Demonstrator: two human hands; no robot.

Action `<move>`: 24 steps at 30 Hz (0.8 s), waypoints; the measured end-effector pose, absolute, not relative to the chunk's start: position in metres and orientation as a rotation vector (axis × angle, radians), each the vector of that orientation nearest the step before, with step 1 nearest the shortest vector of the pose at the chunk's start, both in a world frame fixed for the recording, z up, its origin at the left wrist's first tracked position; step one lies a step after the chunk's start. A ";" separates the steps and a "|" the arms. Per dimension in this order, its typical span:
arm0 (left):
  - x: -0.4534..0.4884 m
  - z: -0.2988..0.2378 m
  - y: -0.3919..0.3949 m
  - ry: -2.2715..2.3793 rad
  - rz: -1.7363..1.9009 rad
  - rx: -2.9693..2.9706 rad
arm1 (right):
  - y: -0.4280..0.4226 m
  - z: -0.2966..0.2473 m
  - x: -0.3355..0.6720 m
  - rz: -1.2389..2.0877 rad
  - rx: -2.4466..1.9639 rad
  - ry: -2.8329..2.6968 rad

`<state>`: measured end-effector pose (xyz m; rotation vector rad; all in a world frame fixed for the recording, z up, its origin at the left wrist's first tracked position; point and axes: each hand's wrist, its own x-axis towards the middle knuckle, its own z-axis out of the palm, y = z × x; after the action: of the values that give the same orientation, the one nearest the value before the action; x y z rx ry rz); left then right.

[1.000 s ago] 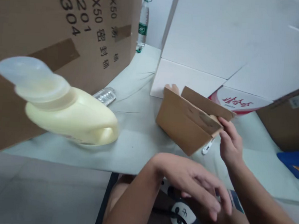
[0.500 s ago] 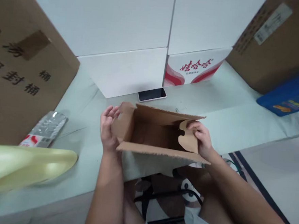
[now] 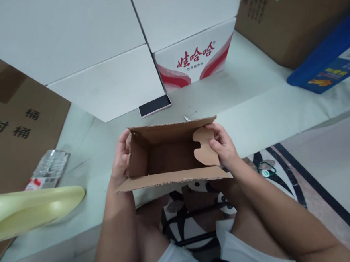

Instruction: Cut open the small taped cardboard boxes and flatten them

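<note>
Holding an open cardboard box point(image 3: 173, 157) in front of us, we clamp our left hand point(image 3: 120, 159) on its nine-o'clock end point(image 3: 138, 156) and our right hand point(image 3: 224, 146) on its three-o'clock flap point(image 3: 207, 148); from the box, a phone point(image 3: 154, 105) lies at eleven, a yellow bottle point(image 3: 28, 211) at eight.

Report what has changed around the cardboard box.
Since the first picture, the cardboard box has turned so its opening faces the person. The left hand moved from beside its left flap to grip its left end. The right hand still holds the right flap; the phone stayed put.
</note>
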<state>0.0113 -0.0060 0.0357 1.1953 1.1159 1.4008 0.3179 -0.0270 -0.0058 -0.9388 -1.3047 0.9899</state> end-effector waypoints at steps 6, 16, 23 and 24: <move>0.004 0.027 -0.007 1.026 1.299 1.253 | -0.027 -0.007 0.304 1.090 -0.854 -1.199; 0.007 0.024 -0.008 0.977 1.312 1.322 | -0.031 0.003 0.305 1.257 -0.827 -1.162; 0.010 0.024 -0.007 1.134 1.387 1.255 | -0.047 0.003 0.309 0.767 -0.864 -1.436; 0.011 0.025 -0.008 1.156 1.396 1.218 | -0.051 0.004 0.308 0.684 -0.867 -1.480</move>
<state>0.0112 -0.0077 0.0245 1.2175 1.1564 1.3964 0.3077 -0.0512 0.0041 -0.8668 -1.4805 0.6838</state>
